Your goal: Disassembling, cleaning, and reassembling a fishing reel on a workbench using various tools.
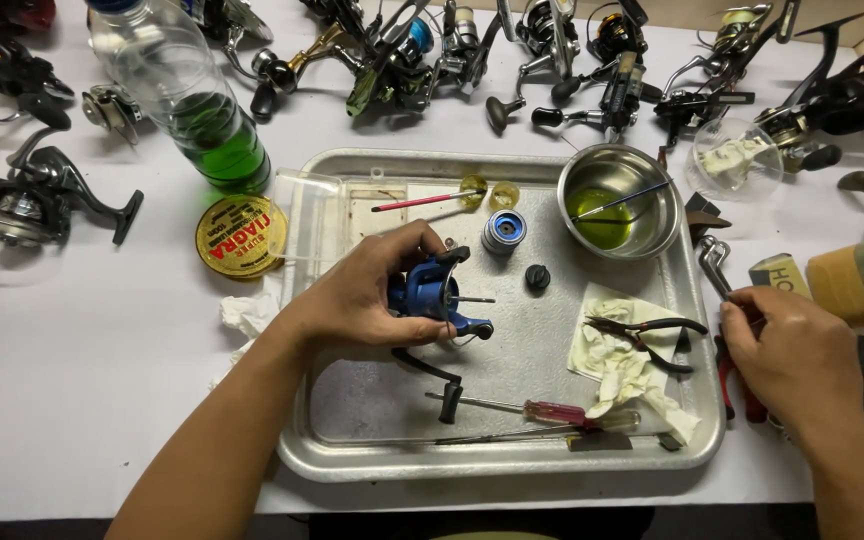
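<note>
My left hand (357,295) grips a blue fishing reel body (432,293) over the metal tray (512,465), its shaft pointing right and its black handle hanging below. A silver-blue spool (503,231) and a black knob (538,277) lie on the tray just beyond it. My right hand (787,350) rests off the tray's right edge, fingers curled on red-handled tools (733,380) beside a metal crank handle (714,262). What the fingers pinch is hidden.
Black pliers (642,335) lie on a stained cloth (622,370); a red-handled screwdriver (542,409) lies near the front rim. A steel bowl (619,200) holds green liquid and a brush. Bottle of green liquid (197,110), yellow line spool (241,235), and several reels line the back.
</note>
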